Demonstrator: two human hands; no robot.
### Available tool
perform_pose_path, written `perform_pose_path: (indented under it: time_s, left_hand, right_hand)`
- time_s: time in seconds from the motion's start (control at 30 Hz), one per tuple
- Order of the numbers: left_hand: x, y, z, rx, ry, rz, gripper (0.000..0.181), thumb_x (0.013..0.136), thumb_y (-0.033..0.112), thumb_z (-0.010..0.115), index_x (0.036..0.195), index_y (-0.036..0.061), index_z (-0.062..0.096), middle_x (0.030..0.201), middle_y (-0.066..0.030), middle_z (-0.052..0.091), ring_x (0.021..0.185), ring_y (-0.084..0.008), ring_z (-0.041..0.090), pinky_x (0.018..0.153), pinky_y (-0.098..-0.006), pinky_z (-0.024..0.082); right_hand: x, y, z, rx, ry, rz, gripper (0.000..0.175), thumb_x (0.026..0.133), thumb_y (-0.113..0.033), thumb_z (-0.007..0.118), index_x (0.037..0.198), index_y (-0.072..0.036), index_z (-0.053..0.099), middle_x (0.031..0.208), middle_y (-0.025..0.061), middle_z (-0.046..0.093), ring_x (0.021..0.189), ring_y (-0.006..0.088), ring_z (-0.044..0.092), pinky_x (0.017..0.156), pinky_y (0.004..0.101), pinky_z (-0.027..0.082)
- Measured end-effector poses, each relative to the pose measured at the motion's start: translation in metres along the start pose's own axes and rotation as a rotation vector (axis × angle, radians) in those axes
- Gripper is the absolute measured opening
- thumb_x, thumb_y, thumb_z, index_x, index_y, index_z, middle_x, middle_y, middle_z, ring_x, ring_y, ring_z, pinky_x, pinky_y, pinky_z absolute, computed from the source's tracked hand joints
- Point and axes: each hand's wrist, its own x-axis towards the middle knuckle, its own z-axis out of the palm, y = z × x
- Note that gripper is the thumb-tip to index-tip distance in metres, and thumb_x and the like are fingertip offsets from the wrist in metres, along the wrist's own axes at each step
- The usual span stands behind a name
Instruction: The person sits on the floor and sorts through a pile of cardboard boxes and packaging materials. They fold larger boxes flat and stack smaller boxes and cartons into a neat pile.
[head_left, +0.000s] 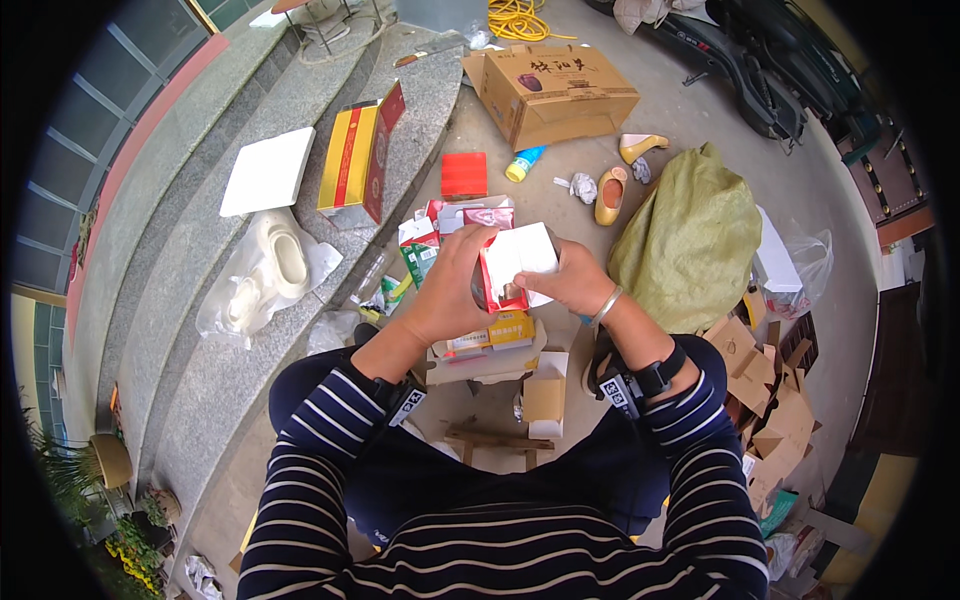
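Between my hands is a small red-and-white cardboard box (523, 259), its white side facing up. My left hand (456, 289) grips its left side, and my right hand (574, 281) holds its right side with the thumb across the white panel. Just beyond it lie printed cartons (457, 217) in white, green and pink. A flat red box (463, 175) rests farther out on the ground. Nearer to me, below the held box, yellow-and-white small boxes (491, 335) sit in or on an opened carton. An upright-looking brown and white carton (545, 394) is close to my knees.
Curved stone steps on the left bear a white board (268, 171), a gold-and-red box (349, 159) and bagged white clogs (285, 259). A large cardboard box (559, 94) stands ahead. On the right are yellow shoes (611, 196), a green woven sack (690, 240) and flattened cardboard (780, 435).
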Motion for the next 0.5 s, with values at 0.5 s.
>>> perform_pose_path:
  time_s: [0.5]
  left_hand:
    - [-0.002, -0.003, 0.001, -0.260, -0.079, -0.099, 0.097, 0.061, 0.008, 0.090, 0.144, 0.0084, 0.039, 0.141, -0.0153, 0.040, 0.136, -0.0312, 0.042, 0.119, -0.0425, 0.034]
  right_hand:
    - [-0.021, -0.012, 0.015, 0.091, 0.062, 0.052, 0.019, 0.091, -0.016, 0.067, 0.095, 0.003, 0.071, 0.071, 0.0065, 0.068, 0.049, 0.0131, 0.061, 0.049, 0.0308, 0.050]
